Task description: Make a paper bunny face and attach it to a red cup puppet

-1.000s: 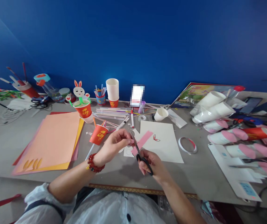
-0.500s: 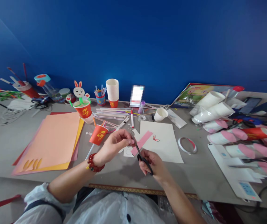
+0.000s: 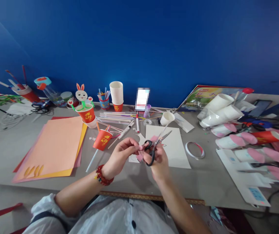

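Observation:
Thumb and fingers of my left hand (image 3: 122,154) pinch a small piece of pink paper (image 3: 141,148). My right hand (image 3: 159,162) is closed on black-handled scissors (image 3: 150,152), whose blades point up and away to the right, slightly apart. The fingertips of both hands come close together over the table. Beneath them lies a pink paper strip (image 3: 139,158), mostly covered by the hands. A white sheet (image 3: 178,149) with a small drawn pair of leaf-like shapes lies behind my right hand, partly hidden by the scissors.
Coloured paper sheets (image 3: 56,143) lie at left. A tipped red paper cup (image 3: 102,139) with straws is near my left hand; behind it stands a rabbit-decorated cup (image 3: 85,113). At right are a tape roll (image 3: 195,150), bagged white cups (image 3: 222,113) and a white power strip (image 3: 244,182).
The scissors have turned in my right hand, from blades toward my left hand to blades pointing away. My right hand has risen toward the left, which still pinches the pink piece.

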The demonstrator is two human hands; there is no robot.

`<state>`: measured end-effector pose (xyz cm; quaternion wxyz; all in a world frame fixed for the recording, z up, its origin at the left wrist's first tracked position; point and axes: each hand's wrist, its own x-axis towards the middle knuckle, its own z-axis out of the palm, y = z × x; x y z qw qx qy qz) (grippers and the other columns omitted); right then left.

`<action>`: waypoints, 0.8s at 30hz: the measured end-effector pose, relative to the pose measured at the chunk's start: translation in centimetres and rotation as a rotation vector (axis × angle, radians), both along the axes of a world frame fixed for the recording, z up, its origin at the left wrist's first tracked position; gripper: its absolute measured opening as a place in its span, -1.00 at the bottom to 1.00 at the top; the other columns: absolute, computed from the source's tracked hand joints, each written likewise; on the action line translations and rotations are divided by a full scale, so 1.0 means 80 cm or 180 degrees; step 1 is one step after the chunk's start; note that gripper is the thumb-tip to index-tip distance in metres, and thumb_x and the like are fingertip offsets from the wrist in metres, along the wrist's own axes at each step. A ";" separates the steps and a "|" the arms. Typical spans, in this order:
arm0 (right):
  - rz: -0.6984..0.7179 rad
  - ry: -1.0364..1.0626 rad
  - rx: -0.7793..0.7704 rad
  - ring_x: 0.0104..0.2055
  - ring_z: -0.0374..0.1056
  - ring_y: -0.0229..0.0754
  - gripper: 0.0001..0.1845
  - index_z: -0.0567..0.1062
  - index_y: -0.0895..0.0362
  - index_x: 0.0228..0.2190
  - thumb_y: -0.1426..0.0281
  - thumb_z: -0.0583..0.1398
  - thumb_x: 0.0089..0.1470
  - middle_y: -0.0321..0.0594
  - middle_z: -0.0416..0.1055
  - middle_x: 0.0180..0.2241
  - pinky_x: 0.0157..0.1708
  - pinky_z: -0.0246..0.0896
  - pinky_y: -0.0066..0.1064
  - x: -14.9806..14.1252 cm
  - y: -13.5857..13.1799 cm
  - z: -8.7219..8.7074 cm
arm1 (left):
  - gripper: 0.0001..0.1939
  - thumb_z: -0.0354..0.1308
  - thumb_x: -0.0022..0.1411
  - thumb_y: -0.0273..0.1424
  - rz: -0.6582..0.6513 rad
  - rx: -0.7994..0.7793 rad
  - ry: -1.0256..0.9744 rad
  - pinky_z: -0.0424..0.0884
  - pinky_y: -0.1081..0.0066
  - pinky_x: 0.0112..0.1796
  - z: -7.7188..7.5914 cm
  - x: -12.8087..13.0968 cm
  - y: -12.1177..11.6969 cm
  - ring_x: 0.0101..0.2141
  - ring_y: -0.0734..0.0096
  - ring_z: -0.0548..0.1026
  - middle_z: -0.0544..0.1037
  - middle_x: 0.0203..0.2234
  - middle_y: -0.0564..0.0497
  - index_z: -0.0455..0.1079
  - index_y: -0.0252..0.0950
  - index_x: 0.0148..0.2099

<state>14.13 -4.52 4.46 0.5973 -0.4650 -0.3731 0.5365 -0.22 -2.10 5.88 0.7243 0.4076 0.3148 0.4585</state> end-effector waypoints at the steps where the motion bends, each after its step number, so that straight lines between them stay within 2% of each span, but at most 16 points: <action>1: 0.0005 0.0021 0.0013 -0.39 0.36 -0.28 -0.62 0.41 0.07 -0.33 0.39 0.44 -0.20 -0.37 0.44 -0.40 -0.38 0.28 -0.48 -0.002 0.002 0.001 | -0.88 0.26 0.23 -0.39 0.0010 -0.0021 -0.0034 0.34 0.47 -0.27 -0.001 0.001 -0.001 -0.39 0.49 0.45 0.49 -0.44 0.04 0.41 -0.31 -0.32; 8: 0.0312 0.0085 -0.0004 -0.56 0.23 -0.38 -0.69 0.37 0.09 -0.35 0.34 0.38 -0.09 -0.40 0.42 -0.44 -0.58 0.12 -0.54 0.004 0.006 0.005 | -0.91 0.23 0.26 -0.41 -0.0065 0.0230 -0.0051 0.36 0.47 -0.26 -0.008 -0.005 -0.003 -0.38 0.48 0.47 0.50 -0.40 0.02 0.41 -0.32 -0.29; 13: 0.0577 0.0078 0.0057 -0.53 0.26 -0.35 -0.71 0.36 0.09 -0.34 0.33 0.36 -0.07 -0.35 0.43 -0.43 -0.57 0.13 -0.52 0.011 0.008 0.006 | -0.93 0.20 0.27 -0.44 -0.0272 0.0388 0.0041 0.38 0.43 -0.22 -0.004 -0.009 -0.003 -0.35 0.43 0.49 0.52 -0.41 -0.01 0.41 -0.33 -0.28; 21: 0.0571 -0.0004 0.0079 -0.54 0.22 -0.36 -0.72 0.36 0.09 -0.34 0.32 0.36 -0.04 -0.36 0.40 -0.43 -0.57 0.12 -0.51 0.008 0.009 0.010 | -0.90 0.20 0.28 -0.42 -0.0078 0.0466 0.0050 0.37 0.44 -0.25 -0.007 -0.005 -0.007 -0.37 0.46 0.47 0.50 -0.44 0.03 0.39 -0.32 -0.31; 24: 0.0579 -0.0061 0.0097 -0.52 0.25 -0.34 -0.70 0.35 0.09 -0.35 0.34 0.37 -0.05 -0.37 0.40 -0.44 -0.53 0.16 -0.49 0.009 0.009 0.013 | -0.90 0.19 0.27 -0.42 -0.0144 0.0462 0.0067 0.36 0.44 -0.23 -0.008 -0.006 -0.008 -0.35 0.45 0.46 0.49 -0.42 0.02 0.38 -0.32 -0.30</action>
